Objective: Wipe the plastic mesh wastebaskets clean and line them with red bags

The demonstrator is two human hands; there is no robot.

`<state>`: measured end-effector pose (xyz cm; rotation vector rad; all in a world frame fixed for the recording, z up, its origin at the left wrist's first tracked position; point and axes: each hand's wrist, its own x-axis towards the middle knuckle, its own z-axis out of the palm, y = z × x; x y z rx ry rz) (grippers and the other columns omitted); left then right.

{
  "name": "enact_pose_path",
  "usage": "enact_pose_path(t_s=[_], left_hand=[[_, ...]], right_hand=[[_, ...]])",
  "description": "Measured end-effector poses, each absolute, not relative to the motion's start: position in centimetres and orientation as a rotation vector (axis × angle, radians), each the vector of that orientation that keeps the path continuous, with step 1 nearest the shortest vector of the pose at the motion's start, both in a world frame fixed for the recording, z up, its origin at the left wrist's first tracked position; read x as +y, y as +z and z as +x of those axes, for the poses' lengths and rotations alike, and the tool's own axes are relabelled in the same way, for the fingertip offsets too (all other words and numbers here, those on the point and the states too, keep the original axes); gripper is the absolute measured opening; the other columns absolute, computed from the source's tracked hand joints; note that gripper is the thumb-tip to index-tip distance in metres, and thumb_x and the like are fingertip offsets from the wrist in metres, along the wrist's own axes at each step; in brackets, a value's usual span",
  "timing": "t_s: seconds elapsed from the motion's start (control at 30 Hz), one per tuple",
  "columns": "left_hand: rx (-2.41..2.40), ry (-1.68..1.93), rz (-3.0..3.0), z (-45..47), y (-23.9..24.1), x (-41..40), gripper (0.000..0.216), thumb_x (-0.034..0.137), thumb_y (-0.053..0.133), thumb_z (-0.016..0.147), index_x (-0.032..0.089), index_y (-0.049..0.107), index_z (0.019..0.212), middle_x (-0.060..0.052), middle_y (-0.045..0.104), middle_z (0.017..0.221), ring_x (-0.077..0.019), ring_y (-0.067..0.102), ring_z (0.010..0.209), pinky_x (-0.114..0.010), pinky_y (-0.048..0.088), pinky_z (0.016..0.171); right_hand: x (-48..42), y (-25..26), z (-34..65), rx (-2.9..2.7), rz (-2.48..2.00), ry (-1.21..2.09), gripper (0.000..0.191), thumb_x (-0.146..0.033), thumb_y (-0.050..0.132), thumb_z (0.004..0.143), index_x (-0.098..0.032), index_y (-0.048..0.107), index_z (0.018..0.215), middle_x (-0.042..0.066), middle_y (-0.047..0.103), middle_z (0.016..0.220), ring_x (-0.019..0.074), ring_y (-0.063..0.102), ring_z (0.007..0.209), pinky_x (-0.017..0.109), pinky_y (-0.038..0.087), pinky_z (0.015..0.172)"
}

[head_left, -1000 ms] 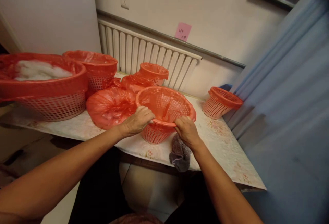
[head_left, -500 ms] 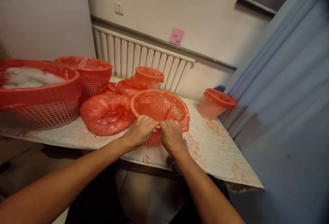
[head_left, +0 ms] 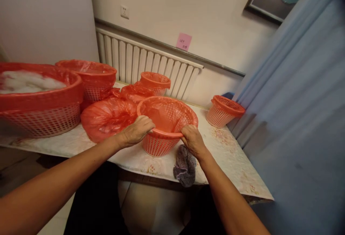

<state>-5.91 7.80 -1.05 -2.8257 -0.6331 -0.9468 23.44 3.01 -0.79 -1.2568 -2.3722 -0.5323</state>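
A red mesh basket lined with a thin red plastic bag stands near the front edge of the table. My left hand is closed over the bag at the basket's near left rim. Gripping the near right rim, my right hand has its fingers curled over the bag's edge. A crumpled red bag lies just left of the basket, touching it.
A grey cloth hangs over the table's front edge by my right wrist. Two big lined baskets stand at the left, a small lined one behind, an unlined one at the right. A blue curtain closes the right side.
My hands, together at the middle of the near rim half a second ago, have spread apart along the rim to its left and right. The grey cloth shows again.
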Motion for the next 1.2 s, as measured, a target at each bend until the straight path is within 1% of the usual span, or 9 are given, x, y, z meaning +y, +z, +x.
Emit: enact_pose_path(t_s=[0.13,0.23,0.37,0.5,0.57,0.67,0.77,1.0,1.2], left_hand=[[-0.692,-0.99,-2.815,-5.2,-0.4,6.1,0.02,0.026,0.044,0.097,0.017,0.057,0.107,-0.007,0.058,0.097,-0.0219,0.049,0.095,-0.039,0.039,0.09],[-0.708,-1.008,-2.771,-3.2,-0.3,4.0,0.028,0.026,0.046,0.096,0.015,0.052,0.12,-0.011,0.059,0.11,-0.0241,0.049,0.106,-0.041,0.037,0.094],[-0.809,-0.993,-2.742,-1.3,-1.1,3.3,0.024,0.028,0.038,0.099,0.016,0.059,0.101,-0.005,0.062,0.085,-0.0201,0.053,0.083,-0.038,0.037,0.082],[-0.763,-0.979,-2.749,-2.1,-1.5,4.6,0.033,0.033,0.033,0.101,0.017,0.06,0.091,-0.003,0.059,0.08,-0.0185,0.051,0.078,-0.036,0.034,0.079],[-0.74,-0.973,-2.743,-2.8,-1.5,5.0,0.034,0.032,0.031,0.102,0.016,0.059,0.091,-0.003,0.058,0.08,-0.0185,0.049,0.078,-0.035,0.034,0.079],[-0.704,-0.944,-2.727,-3.5,-1.5,5.3,0.033,0.03,0.031,0.101,0.016,0.058,0.089,-0.004,0.055,0.079,-0.0188,0.047,0.078,-0.035,0.034,0.079],[-0.661,-0.912,-2.718,-3.7,-1.6,5.7,0.029,0.028,0.033,0.101,0.016,0.058,0.089,-0.004,0.055,0.079,-0.0189,0.046,0.077,-0.036,0.035,0.08],[-0.635,-0.916,-2.746,-5.2,-1.3,6.8,0.03,0.032,0.034,0.1,0.016,0.057,0.09,-0.004,0.055,0.081,-0.0194,0.046,0.079,-0.037,0.038,0.082],[-0.744,-0.919,-2.744,-3.7,-0.4,4.3,0.022,0.03,0.046,0.097,0.017,0.054,0.113,-0.007,0.061,0.101,-0.0222,0.05,0.097,-0.04,0.036,0.091]], right_hand=[[2.6,-1.2,21.7,-2.288,-1.35,-0.597,0.021,-0.024,0.047,0.095,-0.018,0.057,0.077,0.004,0.06,0.079,0.0193,0.046,0.078,0.031,0.028,0.073],[1.7,-1.4,18.9,-2.219,-1.454,-0.656,0.02,-0.024,0.047,0.094,-0.019,0.058,0.078,0.004,0.061,0.078,0.0201,0.046,0.077,0.032,0.026,0.071],[0.4,-0.8,16.3,-2.228,-1.486,-0.611,0.022,-0.034,0.046,0.096,-0.02,0.059,0.084,0.005,0.063,0.081,0.0207,0.048,0.078,0.033,0.026,0.07],[0.1,0.2,17.4,-2.383,-1.331,-0.438,0.03,-0.046,0.045,0.096,-0.02,0.06,0.096,0.004,0.065,0.087,0.0192,0.052,0.082,0.031,0.029,0.072],[0.5,0.4,19.1,-2.436,-1.264,-0.379,0.029,-0.044,0.045,0.097,-0.02,0.06,0.1,0.003,0.065,0.088,0.0177,0.052,0.082,0.03,0.03,0.074],[1.4,0.1,21.9,-2.445,-1.233,-0.398,0.025,-0.034,0.044,0.098,-0.017,0.061,0.09,0.004,0.062,0.082,0.0172,0.049,0.08,0.029,0.03,0.074],[2.1,-0.4,23.5,-2.415,-1.224,-0.437,0.026,-0.025,0.042,0.098,-0.017,0.059,0.08,0.004,0.058,0.079,0.0174,0.046,0.079,0.029,0.03,0.074],[1.8,-1.1,21.8,-2.307,-1.336,-0.601,0.029,-0.021,0.04,0.098,-0.018,0.058,0.075,0.003,0.058,0.075,0.0179,0.044,0.075,0.03,0.027,0.07],[0.9,-1.2,18.4,-2.217,-1.465,-0.681,0.025,-0.02,0.042,0.097,-0.019,0.058,0.078,0.004,0.06,0.076,0.0193,0.045,0.073,0.033,0.024,0.068]])
